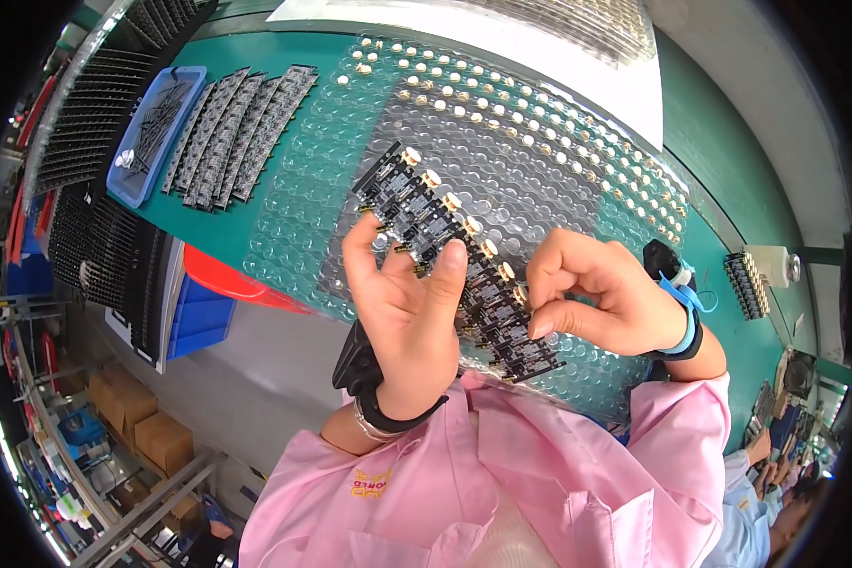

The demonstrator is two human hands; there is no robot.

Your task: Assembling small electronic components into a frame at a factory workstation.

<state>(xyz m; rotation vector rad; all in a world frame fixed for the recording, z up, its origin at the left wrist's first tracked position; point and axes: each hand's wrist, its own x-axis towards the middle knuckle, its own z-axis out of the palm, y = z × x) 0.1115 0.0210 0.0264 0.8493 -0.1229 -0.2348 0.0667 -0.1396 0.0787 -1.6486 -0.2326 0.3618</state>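
Observation:
My left hand (402, 308) is closed on a long black circuit board panel (418, 216), which it holds tilted above a bubble-wrap sheet (298, 222). The thumb presses the panel's face while the fingers go behind it. Along the panel's far edge sits a row of small round white-and-gold components (452, 201). My right hand (606, 295) is pinched at that edge, near the panel's lower right part. Whatever lies between its thumb and forefinger is hidden. More loose round components (484, 102) lie in rows on the far part of the bubble wrap.
Several circuit board strips (246, 133) lie on the green table (246, 52) at the left, beside a blue tray (123, 194) of thin dark pieces. Black racks (94, 123) stand beyond it. A red stool (232, 279) is below the table edge. Another panel (746, 286) lies far right.

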